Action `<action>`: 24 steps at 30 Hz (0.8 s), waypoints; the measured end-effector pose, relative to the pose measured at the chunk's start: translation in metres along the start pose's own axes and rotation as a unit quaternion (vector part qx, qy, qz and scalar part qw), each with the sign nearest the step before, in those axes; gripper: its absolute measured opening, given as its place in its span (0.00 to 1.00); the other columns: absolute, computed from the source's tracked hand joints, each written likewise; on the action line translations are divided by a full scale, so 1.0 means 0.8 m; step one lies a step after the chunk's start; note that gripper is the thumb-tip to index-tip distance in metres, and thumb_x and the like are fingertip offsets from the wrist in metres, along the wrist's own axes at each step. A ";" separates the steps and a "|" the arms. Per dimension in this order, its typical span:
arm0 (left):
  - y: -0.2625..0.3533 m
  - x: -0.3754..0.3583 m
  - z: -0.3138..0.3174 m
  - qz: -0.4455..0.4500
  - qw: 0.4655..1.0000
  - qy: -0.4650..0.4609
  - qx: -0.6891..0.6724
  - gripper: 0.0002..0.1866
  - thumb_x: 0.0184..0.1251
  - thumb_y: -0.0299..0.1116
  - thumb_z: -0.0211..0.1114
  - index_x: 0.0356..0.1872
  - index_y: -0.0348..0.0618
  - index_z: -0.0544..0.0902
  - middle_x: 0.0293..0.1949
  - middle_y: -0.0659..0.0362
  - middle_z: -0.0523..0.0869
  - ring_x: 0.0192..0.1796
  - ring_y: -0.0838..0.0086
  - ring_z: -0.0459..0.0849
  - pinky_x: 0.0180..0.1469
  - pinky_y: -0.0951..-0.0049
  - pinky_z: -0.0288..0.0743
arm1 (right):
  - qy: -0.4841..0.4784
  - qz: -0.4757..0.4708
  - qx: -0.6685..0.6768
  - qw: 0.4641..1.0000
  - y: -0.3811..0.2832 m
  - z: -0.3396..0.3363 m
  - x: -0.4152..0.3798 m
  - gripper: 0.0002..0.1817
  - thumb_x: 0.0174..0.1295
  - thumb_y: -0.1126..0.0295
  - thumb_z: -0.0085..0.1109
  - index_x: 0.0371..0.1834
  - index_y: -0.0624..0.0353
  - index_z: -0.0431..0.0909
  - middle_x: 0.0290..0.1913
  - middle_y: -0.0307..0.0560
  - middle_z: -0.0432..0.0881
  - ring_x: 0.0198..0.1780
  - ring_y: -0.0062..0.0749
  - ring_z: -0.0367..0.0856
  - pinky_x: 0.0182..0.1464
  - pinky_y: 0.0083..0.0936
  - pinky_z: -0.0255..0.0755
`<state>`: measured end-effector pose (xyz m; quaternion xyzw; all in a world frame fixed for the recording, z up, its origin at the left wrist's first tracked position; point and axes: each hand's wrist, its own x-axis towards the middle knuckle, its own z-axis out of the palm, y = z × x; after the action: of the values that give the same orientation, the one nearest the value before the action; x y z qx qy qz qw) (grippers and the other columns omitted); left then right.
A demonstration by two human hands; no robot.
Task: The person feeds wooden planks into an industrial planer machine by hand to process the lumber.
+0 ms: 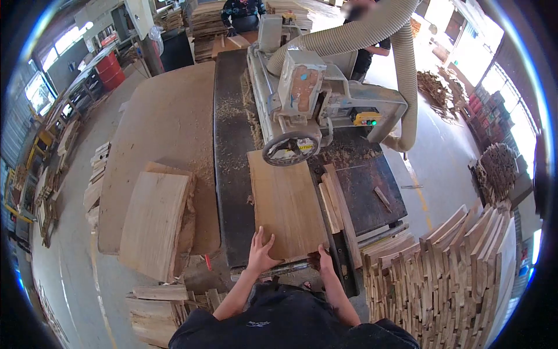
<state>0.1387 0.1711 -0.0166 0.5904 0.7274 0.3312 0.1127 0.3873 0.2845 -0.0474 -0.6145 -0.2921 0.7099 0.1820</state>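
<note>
A wide wooden board [288, 209] lies flat on the dark machine table [232, 203], its far end just below the handwheel [290, 149] of the saw. My left hand [261, 254] rests on the board's near left corner with its fingers spread. At the near right corner, my right hand [321, 259] has its thumb up along the edge; its other fingers are dark or hidden, so its grip is unclear. Narrow wooden strips [332, 200] lie right of the board, beside a dark rail.
Boards [156, 218] are stacked on the brown side table [163, 110] at left. Many upright planks [442, 273] stand at right. A thick hose [407, 87] hangs from the machine. One person [244, 14] is behind it, another [363, 55] beside it.
</note>
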 end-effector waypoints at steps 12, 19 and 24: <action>0.002 -0.001 0.000 -0.008 1.000 -0.005 -0.006 0.55 0.29 0.50 0.88 0.69 0.51 0.77 0.81 0.41 0.49 0.80 0.41 0.52 0.79 0.47 0.56 | -0.011 -0.013 0.025 1.000 0.011 -0.005 0.015 0.27 0.76 0.39 0.43 0.50 0.52 0.79 0.35 0.43 0.88 0.31 0.33 0.85 0.31 0.31 0.73; 0.002 -0.001 0.003 -0.010 1.000 -0.004 -0.028 0.58 0.30 0.51 0.88 0.73 0.52 0.73 0.81 0.43 0.48 0.80 0.41 0.50 0.79 0.46 0.54 | -0.044 -0.005 0.029 0.999 0.012 -0.010 0.012 0.28 0.76 0.39 0.43 0.50 0.53 0.79 0.36 0.42 0.87 0.32 0.33 0.85 0.31 0.32 0.73; 0.005 0.002 0.000 -0.023 0.999 -0.023 -0.009 0.61 0.33 0.57 0.87 0.76 0.51 0.69 0.81 0.44 0.46 0.81 0.41 0.49 0.78 0.44 0.54 | -0.023 -0.018 0.046 0.998 0.011 -0.006 0.009 0.28 0.75 0.39 0.45 0.50 0.53 0.79 0.37 0.42 0.87 0.32 0.33 0.84 0.32 0.32 0.74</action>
<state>0.1415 0.1727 -0.0135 0.5801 0.7349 0.3211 0.1425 0.3919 0.2832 -0.0587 -0.5833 -0.2741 0.7333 0.2163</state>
